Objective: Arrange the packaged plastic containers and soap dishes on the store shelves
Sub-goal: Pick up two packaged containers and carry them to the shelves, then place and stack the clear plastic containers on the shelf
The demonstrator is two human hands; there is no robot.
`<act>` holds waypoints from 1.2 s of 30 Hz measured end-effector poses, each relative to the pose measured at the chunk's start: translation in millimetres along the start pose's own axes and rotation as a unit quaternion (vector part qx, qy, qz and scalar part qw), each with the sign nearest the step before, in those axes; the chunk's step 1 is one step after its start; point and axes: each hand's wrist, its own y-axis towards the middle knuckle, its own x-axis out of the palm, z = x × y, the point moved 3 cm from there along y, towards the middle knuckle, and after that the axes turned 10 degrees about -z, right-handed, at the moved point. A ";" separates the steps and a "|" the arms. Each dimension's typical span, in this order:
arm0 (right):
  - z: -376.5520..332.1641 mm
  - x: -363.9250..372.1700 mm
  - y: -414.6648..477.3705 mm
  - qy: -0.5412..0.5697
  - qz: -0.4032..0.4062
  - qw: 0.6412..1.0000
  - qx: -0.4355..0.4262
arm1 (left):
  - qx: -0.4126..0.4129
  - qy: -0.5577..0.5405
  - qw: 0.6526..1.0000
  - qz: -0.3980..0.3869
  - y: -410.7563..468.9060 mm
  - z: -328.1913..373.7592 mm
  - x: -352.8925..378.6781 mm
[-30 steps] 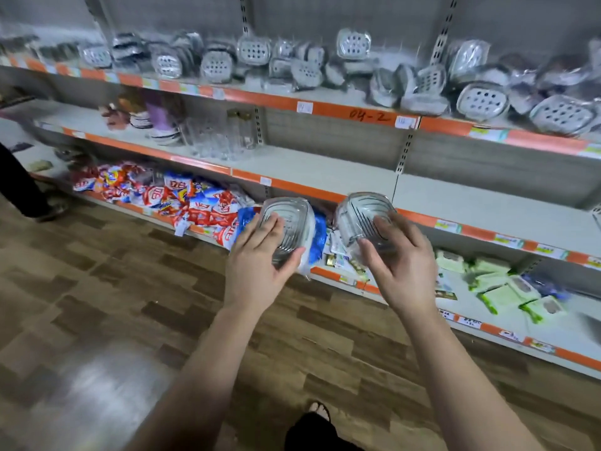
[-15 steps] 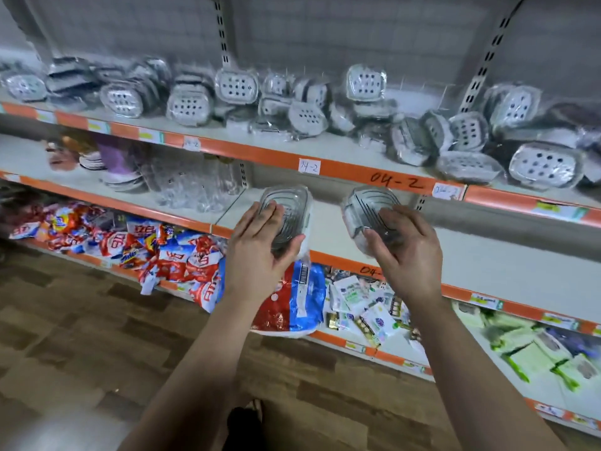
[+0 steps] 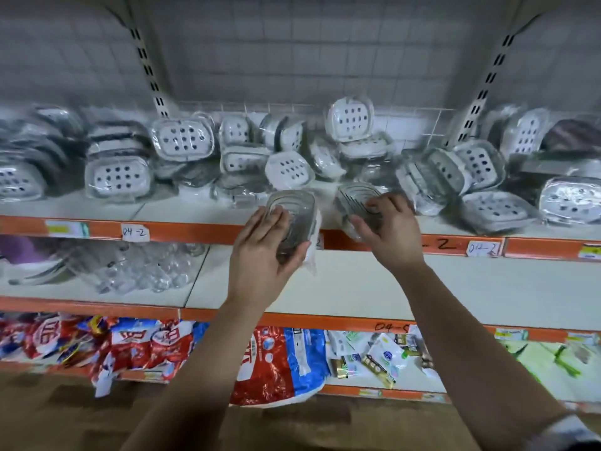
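Soap dish (image 3: 294,216), clear, wrapped, clamped in left grip (image 3: 263,255) in front of top shelf (image 3: 195,211) edge; 2nd dish (image 3: 356,198) clamped in right grip (image 3: 390,236), over shelf front. Step: placing both. Next, prob.: push fwd into bare gap w/o knocking white pile (image 3: 289,169).

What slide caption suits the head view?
Left hand holds one clear packaged dish, right hand a second dish, before the top shelf.
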 end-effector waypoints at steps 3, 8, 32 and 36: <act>8.4 15.6 30.3 -0.016 -0.037 0.999 0.004 | 0.000 -0.008 1.000 -0.003 20.8 -9.0 14.1; 20.8 34.6 57.6 -0.033 -0.098 0.995 0.004 | -0.007 -0.023 1.000 -0.013 40.7 -11.6 28.3; 60.2 -8.1 16.9 0.051 0.020 0.998 -0.016 | -0.031 -0.001 0.973 -0.229 130.7 30.3 118.5; 35.3 -7.2 27.6 0.069 0.046 0.996 -0.044 | -0.036 0.011 0.983 -0.180 117.6 22.0 97.8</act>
